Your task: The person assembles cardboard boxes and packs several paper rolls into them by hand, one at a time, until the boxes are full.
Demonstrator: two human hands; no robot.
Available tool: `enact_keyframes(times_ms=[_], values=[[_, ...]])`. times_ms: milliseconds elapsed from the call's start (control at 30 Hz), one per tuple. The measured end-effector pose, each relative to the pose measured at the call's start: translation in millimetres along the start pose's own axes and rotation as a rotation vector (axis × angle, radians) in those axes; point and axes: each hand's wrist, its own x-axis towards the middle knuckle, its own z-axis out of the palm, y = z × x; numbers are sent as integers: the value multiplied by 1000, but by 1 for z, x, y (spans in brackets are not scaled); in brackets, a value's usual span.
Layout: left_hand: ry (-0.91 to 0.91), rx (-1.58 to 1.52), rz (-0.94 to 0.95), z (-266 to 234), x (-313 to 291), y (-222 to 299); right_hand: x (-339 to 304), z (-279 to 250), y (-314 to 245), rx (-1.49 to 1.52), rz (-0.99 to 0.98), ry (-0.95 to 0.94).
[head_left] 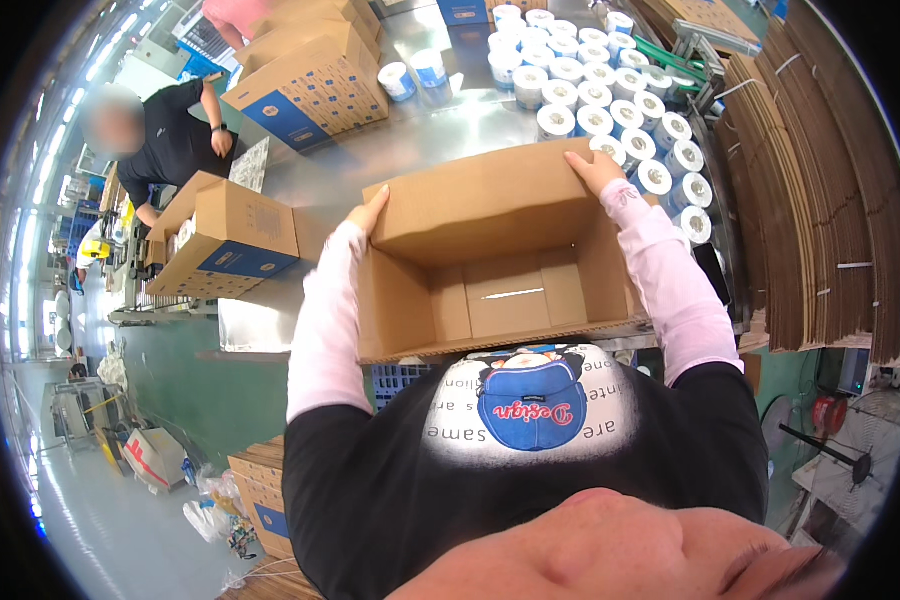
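Observation:
A brown cardboard box (490, 205) stands open-topped in front of my body at the near edge of the metal table. My left hand (373, 208) is closed on the left end of its far flap, thumb on the inner side. At the flap's right end, my right hand (598, 172) grips the edge in the same way. Inside, the bare bottom panels show with a thin bright gap between them. Just beyond my right hand stand several rows of white-and-blue wrapped rolls (595, 121).
A filled carton (260, 225) sits to the left, near a co-worker (175, 135) in dark clothes. Farther back are a larger carton (315, 85) and two separate rolls (411, 76). Stacked flat cardboard (810, 200) lines the right. A dark phone-like object (711, 272) lies at the table's right edge.

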Motion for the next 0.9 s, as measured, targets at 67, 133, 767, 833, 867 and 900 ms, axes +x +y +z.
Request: enact_keyframes(times_ms=[67,133,767,833,867,900], values=[[-46,310,-61,1,11,19,-12,7,-9,-188,-190,136],[-74,632,-77,12,38,4,-35,28,-12,-241,-844,190],[-46,1312,611,378,165,211,144,-40,185,-538,-452,-68],[-73,1225,584,373,172,213,175,-31,223,-724,-437,-473],[-129,1151,432,373,181,210,183,-20,240,-698,-461,-446],[-104,1184,460,376,185,205,188,-5,256,-672,-481,-419]])
